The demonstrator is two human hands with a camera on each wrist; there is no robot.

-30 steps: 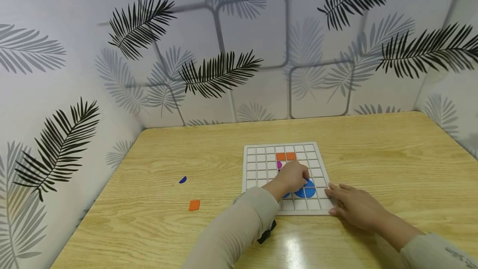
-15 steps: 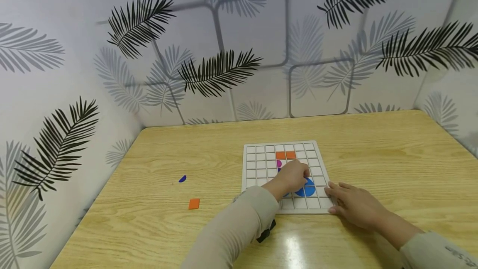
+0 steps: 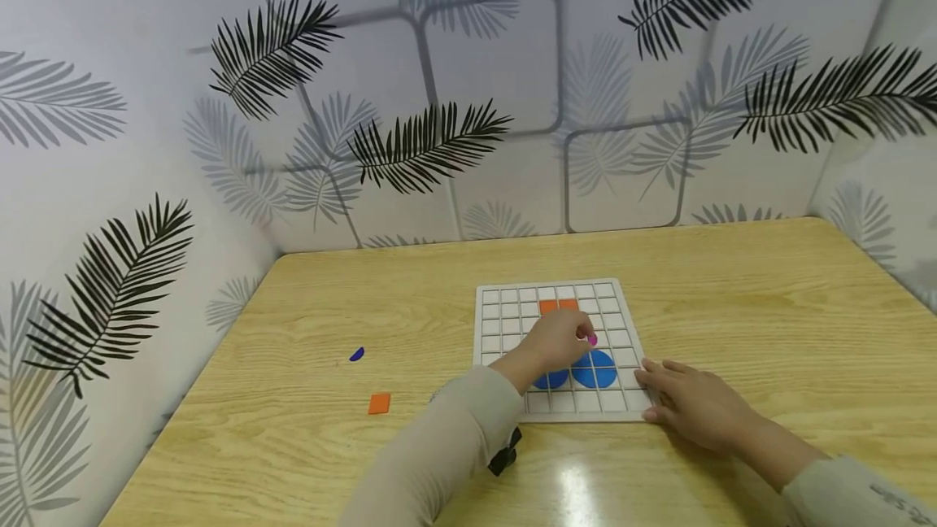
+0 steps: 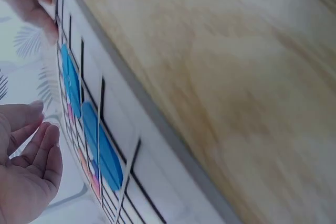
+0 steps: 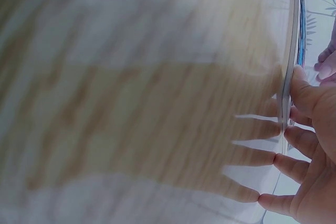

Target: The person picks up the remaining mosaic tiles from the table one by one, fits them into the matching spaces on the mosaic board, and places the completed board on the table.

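A white grid board [image 3: 492,328] lies on the wooden table. Over its middle hovers my left hand [image 3: 556,337], fingers bent and nothing visible between them in the left wrist view. Right by its fingertips a pink piece [image 3: 592,340] shows on the board. Two blue round shapes [image 3: 596,370] lie in the nearer rows, and orange squares [image 3: 549,307] in a farther row, partly behind the hand. My right hand [image 3: 699,407] rests at the board's right edge; its fingers [image 5: 291,167] are extended and touch the rim.
To the left of the board, a dark blue half-round piece [image 3: 356,354] and a loose orange square [image 3: 378,403] lie on the table [image 3: 307,307]. A leaf-patterned wall [image 3: 505,177] stands behind the table.
My left hand has lifted and shifted slightly left, uncovering the pink piece and more of the blue shapes. The right hand stays at the board's edge.
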